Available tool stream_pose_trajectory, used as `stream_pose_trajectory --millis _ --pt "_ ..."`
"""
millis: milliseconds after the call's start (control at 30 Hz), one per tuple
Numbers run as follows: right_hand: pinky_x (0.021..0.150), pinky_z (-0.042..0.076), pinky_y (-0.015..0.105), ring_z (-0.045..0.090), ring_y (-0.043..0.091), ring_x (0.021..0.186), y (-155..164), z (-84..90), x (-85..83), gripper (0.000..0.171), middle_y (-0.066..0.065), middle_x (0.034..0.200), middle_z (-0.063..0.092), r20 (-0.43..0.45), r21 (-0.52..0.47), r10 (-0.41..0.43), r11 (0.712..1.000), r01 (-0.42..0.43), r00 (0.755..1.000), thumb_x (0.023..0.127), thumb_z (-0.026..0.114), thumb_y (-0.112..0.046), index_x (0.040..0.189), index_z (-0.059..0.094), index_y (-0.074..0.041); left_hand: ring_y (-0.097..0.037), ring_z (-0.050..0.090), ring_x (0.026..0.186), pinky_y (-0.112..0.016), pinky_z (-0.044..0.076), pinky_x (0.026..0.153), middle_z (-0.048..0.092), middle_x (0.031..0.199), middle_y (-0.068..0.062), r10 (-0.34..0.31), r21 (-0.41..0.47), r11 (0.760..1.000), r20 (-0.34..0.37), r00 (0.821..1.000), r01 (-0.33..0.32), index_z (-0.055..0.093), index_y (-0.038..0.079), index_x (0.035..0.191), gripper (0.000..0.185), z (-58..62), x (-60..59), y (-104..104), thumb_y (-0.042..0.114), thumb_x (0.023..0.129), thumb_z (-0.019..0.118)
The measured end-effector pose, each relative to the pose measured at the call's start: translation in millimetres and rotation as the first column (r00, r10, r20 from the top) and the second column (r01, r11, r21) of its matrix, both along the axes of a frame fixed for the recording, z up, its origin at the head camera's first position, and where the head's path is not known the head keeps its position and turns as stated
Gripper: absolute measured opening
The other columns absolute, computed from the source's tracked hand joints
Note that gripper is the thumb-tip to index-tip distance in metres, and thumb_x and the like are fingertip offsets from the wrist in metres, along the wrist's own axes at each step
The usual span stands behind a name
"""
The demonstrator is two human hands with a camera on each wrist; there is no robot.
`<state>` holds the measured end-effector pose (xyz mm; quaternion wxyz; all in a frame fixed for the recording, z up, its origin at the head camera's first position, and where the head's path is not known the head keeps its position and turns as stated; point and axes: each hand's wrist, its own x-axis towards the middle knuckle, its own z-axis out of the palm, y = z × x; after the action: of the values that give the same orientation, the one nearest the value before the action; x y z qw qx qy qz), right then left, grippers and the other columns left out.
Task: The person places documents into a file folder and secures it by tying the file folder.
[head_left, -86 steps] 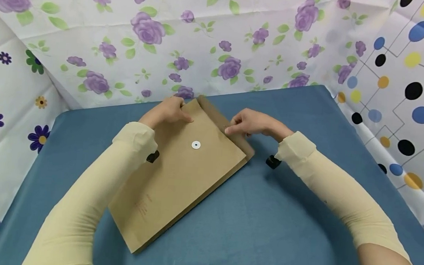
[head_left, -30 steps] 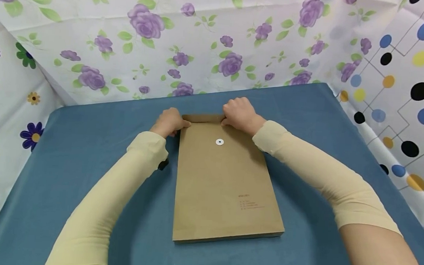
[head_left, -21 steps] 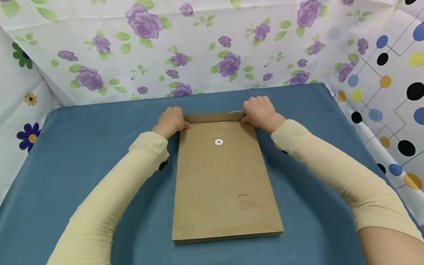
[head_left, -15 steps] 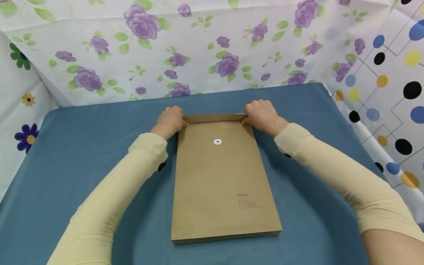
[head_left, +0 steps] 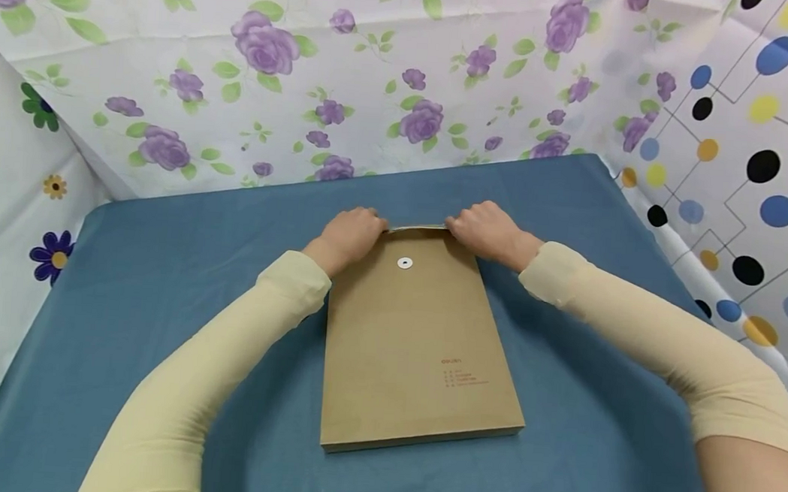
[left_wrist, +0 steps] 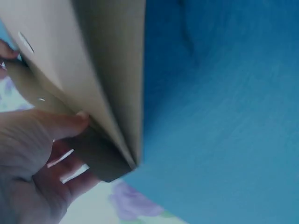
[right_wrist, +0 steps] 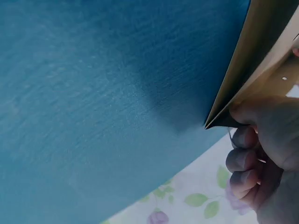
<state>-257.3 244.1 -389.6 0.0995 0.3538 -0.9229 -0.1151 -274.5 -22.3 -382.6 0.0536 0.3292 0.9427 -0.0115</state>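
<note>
A brown paper document envelope (head_left: 416,323) lies lengthwise before me, with a white round button (head_left: 404,262) near its far end and small red print low on its right side. At that far end my left hand (head_left: 352,234) holds the flap, its thumb on the near face and its fingers behind, as the left wrist view shows with the flap (left_wrist: 100,151). My right hand (head_left: 486,229) pinches the flap at the right corner, fingers curled. Between the hands only the flap's thin edge shows in the head view.
The envelope rests on a blue cloth-covered table (head_left: 181,301). A white curtain with purple flowers (head_left: 350,78) hangs behind the table's far edge. At the right hangs a dotted sheet (head_left: 768,224), and at the left a daisy-patterned one (head_left: 14,253).
The envelope has turned from a slant to lying straight. My right hand has shifted to the flap's right corner, my left hand inward along the flap. The flap has tipped so less of it shows.
</note>
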Motion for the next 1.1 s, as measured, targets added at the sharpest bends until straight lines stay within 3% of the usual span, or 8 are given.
stream_pose_trajectory --millis 100,300,500,633,767,833,967,1100 --pt "0.044 0.035 0.034 0.053 0.025 0.047 0 7.1 4.2 0.016 0.011 0.061 0.059 0.035 0.072 0.011 0.997 -0.013 0.999 0.102 0.061 -0.005 0.093 0.075 -0.005 -0.036 0.061 0.121 -0.05 0.052 0.098 0.066 0.129 -0.018 -0.069 -0.061 0.996 -0.005 0.998 0.069 0.067 0.015 0.139 0.039 1.7 4.6 8 0.001 0.107 0.049" --pt "0.046 0.034 0.034 0.048 0.02 0.047 1 12.5 10.3 0.014 0.008 0.062 0.06 0.094 0.113 0.035 0.993 -0.045 0.995 0.103 0.064 -0.015 0.1 0.076 -0.01 -0.041 0.057 0.126 -0.05 0.052 0.099 0.057 0.139 -0.024 -0.088 -0.183 0.979 0.012 0.996 0.089 0.054 0.016 0.152 0.046 2.0 13.6 13 0.001 0.108 0.046" --pt "0.044 0.042 0.039 0.049 0.022 0.05 -4 12.6 26.8 0.013 0.004 0.06 0.055 0.132 0.086 0.17 0.979 -0.182 0.977 0.102 0.063 -0.012 0.092 0.071 -0.014 -0.042 0.057 0.123 -0.051 0.053 0.097 0.056 0.135 -0.025 -0.079 -0.167 0.983 0.025 0.997 0.082 0.061 0.01 0.143 0.036 4.6 18.8 14 0.012 0.11 0.045" --pt "0.066 0.045 0.039 0.055 0.025 0.069 -13 19.7 36.7 0.011 0.003 0.064 0.059 0.024 0.172 0.262 0.95 -0.263 0.965 0.096 0.071 -0.007 0.091 0.075 -0.016 -0.043 0.061 0.118 -0.051 0.055 0.095 0.06 0.127 -0.025 -0.089 -0.157 0.984 -0.017 0.996 0.085 0.065 0.009 0.138 0.033 5.4 20.1 14 0.017 0.11 0.048" --pt "0.092 0.044 0.042 0.058 0.027 0.088 -21 24.8 45.0 0.009 0.006 0.075 0.065 -0.064 0.226 0.388 0.903 -0.365 0.92 0.091 0.075 -0.001 0.092 0.076 -0.01 -0.043 0.061 0.115 -0.052 0.055 0.092 0.061 0.124 -0.025 -0.094 -0.15 0.984 -0.015 0.995 0.091 0.065 0.008 0.136 0.033 3.5 20.9 15 0.017 0.111 0.045" --pt "0.088 0.05 0.04 0.061 0.025 0.082 -24 25.4 50.3 0.012 0.006 0.076 0.066 -0.036 0.157 0.417 0.9 -0.407 0.908 0.09 0.073 0.003 0.088 0.073 -0.009 -0.043 0.062 0.114 -0.053 0.056 0.091 0.061 0.122 -0.024 -0.09 -0.14 0.986 -0.018 0.996 0.087 0.067 0.007 0.134 0.033 2.7 20.8 16 0.019 0.111 0.046" --pt "0.052 0.046 0.037 0.051 0.017 0.054 -31 23.9 59.3 0.018 -0.002 0.062 0.054 0.098 -0.058 0.359 0.933 -0.355 0.928 0.096 0.067 -0.003 0.081 0.062 -0.011 -0.041 0.063 0.112 -0.052 0.056 0.09 0.063 0.12 -0.022 -0.068 -0.122 0.991 -0.051 0.996 0.061 0.07 0.006 0.129 0.031 1.7 19.7 16 0.02 0.11 0.049" --pt "0.043 0.039 0.038 0.044 0.017 0.046 -34 20.8 64.6 0.018 -0.004 0.055 0.044 0.115 -0.069 0.249 0.968 -0.243 0.961 0.098 0.065 -0.01 0.082 0.059 -0.013 -0.04 0.066 0.107 -0.051 0.057 0.089 0.067 0.116 -0.022 -0.088 -0.111 0.991 -0.071 0.994 0.079 0.072 0.004 0.123 0.029 0.7 18.2 16 0.017 0.11 0.049"
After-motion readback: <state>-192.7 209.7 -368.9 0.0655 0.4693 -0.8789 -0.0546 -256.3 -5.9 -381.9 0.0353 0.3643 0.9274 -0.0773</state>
